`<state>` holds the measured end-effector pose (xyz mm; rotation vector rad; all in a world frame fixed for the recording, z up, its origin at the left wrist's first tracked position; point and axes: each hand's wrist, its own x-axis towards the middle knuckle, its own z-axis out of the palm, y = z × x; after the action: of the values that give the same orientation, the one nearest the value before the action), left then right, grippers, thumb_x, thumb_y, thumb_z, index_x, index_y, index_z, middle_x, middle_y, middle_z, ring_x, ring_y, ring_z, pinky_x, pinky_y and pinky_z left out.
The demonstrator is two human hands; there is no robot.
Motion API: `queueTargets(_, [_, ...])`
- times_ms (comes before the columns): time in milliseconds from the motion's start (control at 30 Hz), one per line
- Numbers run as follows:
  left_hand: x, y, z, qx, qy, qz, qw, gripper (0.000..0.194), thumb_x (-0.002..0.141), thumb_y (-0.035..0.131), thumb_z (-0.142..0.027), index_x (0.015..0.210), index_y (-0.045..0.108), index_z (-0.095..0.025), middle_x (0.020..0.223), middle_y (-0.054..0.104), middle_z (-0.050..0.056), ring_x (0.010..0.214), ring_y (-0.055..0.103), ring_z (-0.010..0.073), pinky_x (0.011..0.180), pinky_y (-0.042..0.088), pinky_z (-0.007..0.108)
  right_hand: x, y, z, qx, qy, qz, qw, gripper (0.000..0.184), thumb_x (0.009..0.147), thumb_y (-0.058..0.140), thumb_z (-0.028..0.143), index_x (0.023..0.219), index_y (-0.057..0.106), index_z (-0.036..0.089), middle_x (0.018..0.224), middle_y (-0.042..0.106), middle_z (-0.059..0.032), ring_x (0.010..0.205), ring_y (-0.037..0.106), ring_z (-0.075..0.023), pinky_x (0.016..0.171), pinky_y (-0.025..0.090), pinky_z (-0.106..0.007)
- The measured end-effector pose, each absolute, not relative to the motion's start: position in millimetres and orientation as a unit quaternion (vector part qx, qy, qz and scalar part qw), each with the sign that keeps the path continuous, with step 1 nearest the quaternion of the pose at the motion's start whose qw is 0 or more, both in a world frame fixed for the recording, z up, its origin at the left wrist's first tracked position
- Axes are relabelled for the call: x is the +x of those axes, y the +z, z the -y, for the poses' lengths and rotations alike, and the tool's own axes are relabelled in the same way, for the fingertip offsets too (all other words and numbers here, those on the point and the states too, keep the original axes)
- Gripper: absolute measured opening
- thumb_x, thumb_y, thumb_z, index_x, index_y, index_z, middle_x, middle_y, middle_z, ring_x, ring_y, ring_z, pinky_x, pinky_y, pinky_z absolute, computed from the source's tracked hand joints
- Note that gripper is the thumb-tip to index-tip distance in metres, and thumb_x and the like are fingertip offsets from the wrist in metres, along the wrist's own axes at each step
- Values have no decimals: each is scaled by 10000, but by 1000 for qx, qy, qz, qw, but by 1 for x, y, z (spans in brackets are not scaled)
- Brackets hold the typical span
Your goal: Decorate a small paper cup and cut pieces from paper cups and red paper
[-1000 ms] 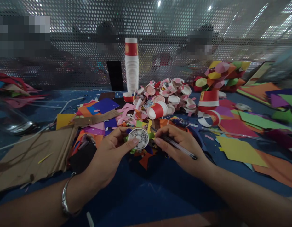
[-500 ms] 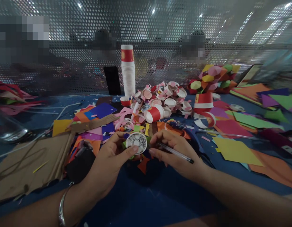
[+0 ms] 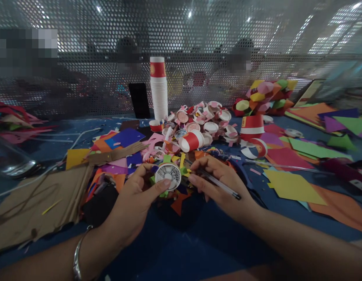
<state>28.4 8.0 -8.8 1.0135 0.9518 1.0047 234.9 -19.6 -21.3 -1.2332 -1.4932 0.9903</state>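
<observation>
My left hand pinches a small white round cup bottom marked with dark pen lines, thumb on its lower edge. Green and yellow paper bits stick out around the disc. My right hand is closed on a thin dark pen that lies across its fingers, tip pointing toward the disc. Both hands hover over a pile of coloured paper scraps on the blue table. A metal bracelet is on my left wrist.
A tall stack of white paper cups with a red top stands at the back, beside a black phone. Cut cup bottoms and a lying red cup sit behind my hands. Cardboard lies left, coloured sheets right. People sit behind a perforated screen.
My right hand has shifted slightly up and closer to the disc, with the pen angled a bit more. The left hand keeps its hold on the disc.
</observation>
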Motion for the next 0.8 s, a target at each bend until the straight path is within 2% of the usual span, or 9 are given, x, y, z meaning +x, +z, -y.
queueTargets(167, [22, -10, -18, 474, 434, -426, 636, 427, 790, 869, -311, 1145, 653, -211, 1115, 775, 46, 1009, 707, 192, 905, 566, 298, 233, -20, 20, -506, 378, 619, 467, 167, 955, 665, 355, 1014, 588, 218, 777, 588, 27, 598, 533, -102, 543, 458, -241])
queueTargets(333, [22, -5, -39, 532, 409, -454, 586, 444, 808, 840, -365, 1171, 634, -215, 1093, 773, 55, 986, 706, 217, 872, 557, 347, 230, -16, 25, -515, 311, 647, 469, 109, 939, 652, 306, 1001, 621, 221, 805, 607, 16, 656, 540, -115, 585, 444, -239])
queueTargets(400, [27, 1, -46, 571, 397, -448, 562, 466, 811, 832, -367, 1189, 614, -202, 1116, 763, 78, 1016, 708, 242, 898, 557, 388, 229, -13, 27, -516, 301, 656, 461, 97, 932, 651, 295, 993, 626, 224, 778, 609, 23, 636, 541, -113, 578, 435, -237])
queueTargets(467, [35, 5, -54, 604, 415, -434, 525, 501, 780, 850, -348, 1176, 583, -195, 1080, 755, 83, 1000, 714, 257, 853, 569, 396, 229, -11, 28, -511, 299, 661, 461, 89, 919, 652, 288, 969, 620, 222, 731, 599, 32, 597, 529, -110, 548, 421, -234])
queueTargets(600, [52, 10, -74, 647, 434, -398, 485, 523, 780, 849, -341, 1177, 534, -209, 1015, 740, 59, 948, 723, 235, 854, 567, 391, 230, -8, 30, -490, 298, 656, 490, 59, 918, 632, 265, 950, 607, 221, 732, 606, 25, 579, 533, -111, 525, 422, -233])
queueTargets(800, [77, 21, -109, 682, 441, -385, 437, 436, 790, 811, -294, 1116, 538, -199, 995, 699, 72, 887, 706, 227, 788, 590, 397, 232, -7, 31, -493, 258, 659, 505, 38, 926, 623, 249, 949, 621, 219, 744, 603, 22, 600, 538, -111, 555, 446, -238])
